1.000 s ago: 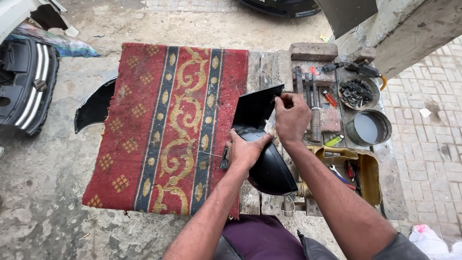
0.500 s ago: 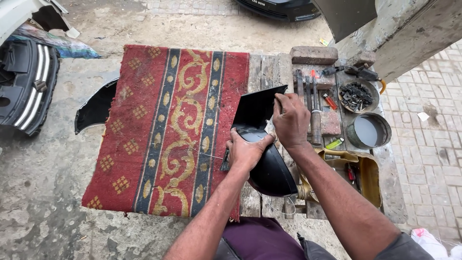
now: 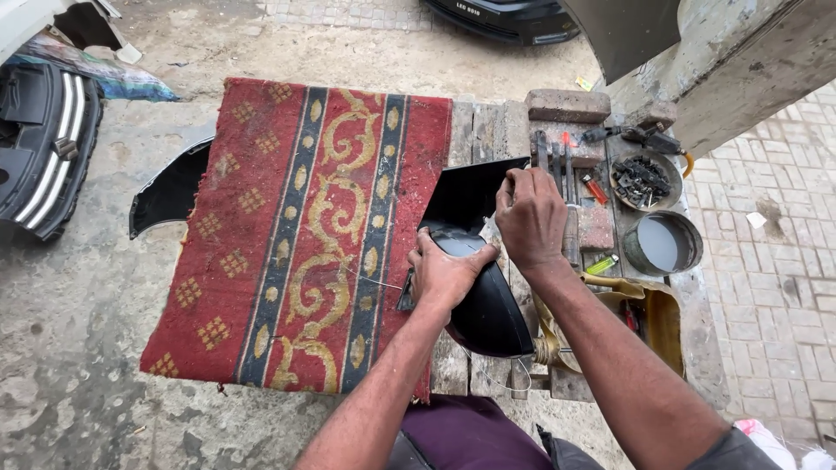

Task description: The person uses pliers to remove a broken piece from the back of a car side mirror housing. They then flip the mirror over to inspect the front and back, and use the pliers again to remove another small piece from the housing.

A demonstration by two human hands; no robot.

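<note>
A glossy black curved car-body part [image 3: 490, 306] lies at the right edge of a red patterned rug [image 3: 296, 226] on a wooden bench. My left hand [image 3: 446, 271] presses down on its upper end, fingers wrapped over it. My right hand [image 3: 531, 218] is closed in a fist just above, at the flat black upper section [image 3: 466, 193] of the part, gripping something small that I cannot make out. Both forearms reach in from the bottom of the view.
Right of the hands lie metal tools [image 3: 557, 161], a brick [image 3: 568, 105], a bowl of dark small parts [image 3: 643, 180], a round tin of grey liquid [image 3: 662, 244] and a yellow container [image 3: 649, 313]. A black bumper [image 3: 43, 148] lies on the concrete at left, another dark panel [image 3: 170, 191] under the rug.
My right hand has shifted slightly along the part's upper section. My left hand stays pressed on the black part.
</note>
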